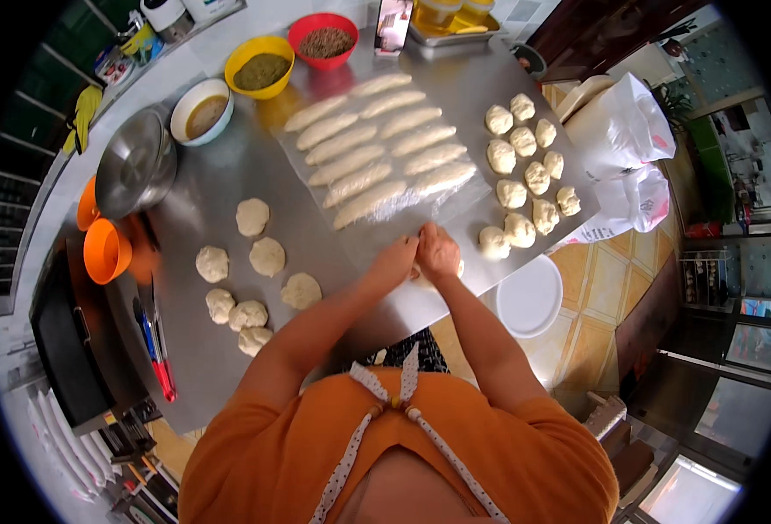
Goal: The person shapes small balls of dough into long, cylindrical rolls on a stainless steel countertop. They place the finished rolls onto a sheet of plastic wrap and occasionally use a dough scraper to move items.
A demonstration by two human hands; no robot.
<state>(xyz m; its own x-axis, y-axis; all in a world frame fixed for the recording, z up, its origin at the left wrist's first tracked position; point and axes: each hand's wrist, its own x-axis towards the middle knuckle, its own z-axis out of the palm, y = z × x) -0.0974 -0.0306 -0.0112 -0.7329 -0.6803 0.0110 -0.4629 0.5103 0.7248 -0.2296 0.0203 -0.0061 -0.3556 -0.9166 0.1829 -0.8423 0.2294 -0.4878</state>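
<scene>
Near the table's front edge, my left hand point(397, 261) and my right hand point(439, 252) meet, fingers curled in and closed. They work on a pale piece of dough point(418, 276), mostly hidden beneath them. Beyond my hands, long dough strips point(348, 158) lie in two columns on a clear plastic sheet point(438, 206). To the right sits a group of rough dough lumps point(519, 230). Over on the left are several smoother, rounded dough balls point(267, 257), apart from my hands.
Along the back stand a yellow bowl point(260, 68), a red bowl point(323, 41), a phone point(393, 27) and a metal tray point(455, 37). Steel bowls point(137, 164), orange cups point(107, 251) and red-handled tongs point(166, 378) are at left. A white round lid point(528, 297) lies below the table's right edge.
</scene>
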